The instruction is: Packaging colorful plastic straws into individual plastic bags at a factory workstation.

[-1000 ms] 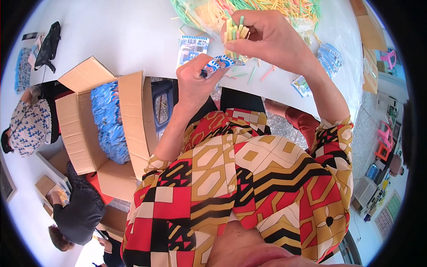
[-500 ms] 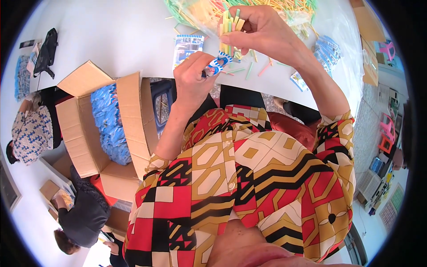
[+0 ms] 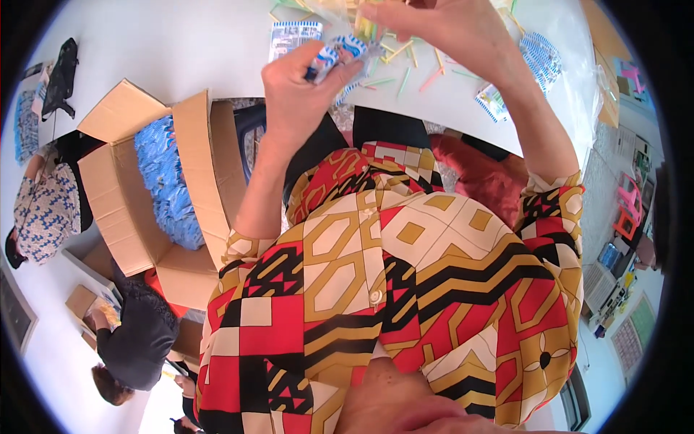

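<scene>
My left hand (image 3: 293, 98) pinches a small blue-and-white plastic packet (image 3: 345, 54), its clear mouth pointing to the right. Just beyond that mouth, my right hand (image 3: 448, 32) grips a bundle of thin pastel sticks (image 3: 367, 27), yellow and green among them. The fingertips of the right hand run partly out of the top of the view. The lower ends of the bundle are at the packet's mouth; whether any are inside, I cannot tell. A flat packet (image 3: 295, 37) of the same print lies on the white table behind my left hand.
Loose pastel sticks (image 3: 405, 79) lie scattered on the table (image 3: 195, 47). More blue-striped packets (image 3: 541, 61) are on the right, by clear plastic sheeting. An open cardboard box (image 3: 116, 210) filled with blue packets (image 3: 170, 181) stands at my left. Two people (image 3: 141, 336) work farther left.
Both hands have moved away from me toward the top of the view. The stick bundle has come down to the packet's mouth, and the packet has turned and shows more of its front.
</scene>
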Motion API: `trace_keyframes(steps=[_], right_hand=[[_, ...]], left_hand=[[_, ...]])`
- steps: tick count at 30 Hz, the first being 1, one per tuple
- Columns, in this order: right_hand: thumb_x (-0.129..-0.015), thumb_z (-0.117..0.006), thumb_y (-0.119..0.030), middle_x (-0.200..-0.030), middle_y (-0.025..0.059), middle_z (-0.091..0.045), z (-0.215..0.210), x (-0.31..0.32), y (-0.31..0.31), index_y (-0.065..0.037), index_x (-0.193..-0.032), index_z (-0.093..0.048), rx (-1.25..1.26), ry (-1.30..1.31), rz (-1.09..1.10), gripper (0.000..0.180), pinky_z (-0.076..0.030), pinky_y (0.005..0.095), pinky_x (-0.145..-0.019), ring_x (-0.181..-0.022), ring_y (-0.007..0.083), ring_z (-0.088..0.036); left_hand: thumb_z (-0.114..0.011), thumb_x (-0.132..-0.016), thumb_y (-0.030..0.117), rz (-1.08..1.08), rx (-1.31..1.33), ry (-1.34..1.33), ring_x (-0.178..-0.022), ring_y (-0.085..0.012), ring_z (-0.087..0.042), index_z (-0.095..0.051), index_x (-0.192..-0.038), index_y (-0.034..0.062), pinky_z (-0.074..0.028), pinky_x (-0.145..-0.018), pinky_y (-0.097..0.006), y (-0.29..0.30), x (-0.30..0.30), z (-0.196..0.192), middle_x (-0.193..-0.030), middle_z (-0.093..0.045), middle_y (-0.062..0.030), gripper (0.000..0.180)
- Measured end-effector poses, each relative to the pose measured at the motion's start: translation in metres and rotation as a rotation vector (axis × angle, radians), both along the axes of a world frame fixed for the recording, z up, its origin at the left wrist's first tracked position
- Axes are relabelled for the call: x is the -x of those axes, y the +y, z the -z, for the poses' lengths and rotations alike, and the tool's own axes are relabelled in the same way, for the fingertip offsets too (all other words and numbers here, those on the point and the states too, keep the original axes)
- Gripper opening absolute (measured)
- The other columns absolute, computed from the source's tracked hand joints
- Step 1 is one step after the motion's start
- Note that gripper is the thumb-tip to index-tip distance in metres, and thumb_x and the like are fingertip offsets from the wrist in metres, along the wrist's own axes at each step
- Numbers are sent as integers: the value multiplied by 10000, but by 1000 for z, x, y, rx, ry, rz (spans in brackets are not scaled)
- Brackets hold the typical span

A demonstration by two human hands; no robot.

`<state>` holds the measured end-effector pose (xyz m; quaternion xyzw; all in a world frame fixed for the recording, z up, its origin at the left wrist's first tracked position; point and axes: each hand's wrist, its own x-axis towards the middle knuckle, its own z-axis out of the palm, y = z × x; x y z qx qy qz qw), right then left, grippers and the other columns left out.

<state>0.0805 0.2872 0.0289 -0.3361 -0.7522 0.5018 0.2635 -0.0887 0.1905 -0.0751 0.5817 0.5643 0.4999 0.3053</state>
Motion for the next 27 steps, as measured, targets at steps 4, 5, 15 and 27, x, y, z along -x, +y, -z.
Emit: trace_keyframes(steps=[4, 5, 15, 27], right_hand=[[-774, -657, -107, -619, -12, -561, -9, 1, 9, 4, -760, -603, -65, -119, -6, 125, -375, 192, -483, -556, 28, -493], [-774, -657, -107, -619, -12, -561, -13, 1, 7, 4, -760, -603, -70, -117, -7, 125, -375, 192, -483, -556, 28, -493], [-820, -642, -46, -720, 56, -624, -13, -5, -2, 4, -881, -627, 464, 401, 37, 80, -450, 213, -512, -566, 79, -552], [-849, -611, -50, -848, 29, -608, 31, -5, -22, -26, -993, -606, 242, 356, 89, 146, -455, 213, -575, -650, 70, -546]], left_hand=[[-753, -714, 115, -26, -59, 8, -499, -83, -406, -641, -754, 12, -361, -466, -244, 6, 3, -3, -551, -521, -40, 157], [-755, -710, 112, -28, 17, 7, -495, -82, -403, -636, -744, 12, -357, -463, -244, 0, 2, -5, -549, -520, -39, 159], [-761, -699, 98, -2, 62, -122, -493, -65, -408, -616, -712, 0, -342, -454, -241, -6, -4, -27, -543, -505, -25, 175], [-724, -745, 70, 21, 98, -248, -559, -19, -443, -657, -812, -6, -363, -485, -208, -12, -1, -26, -614, -573, 20, 122]])
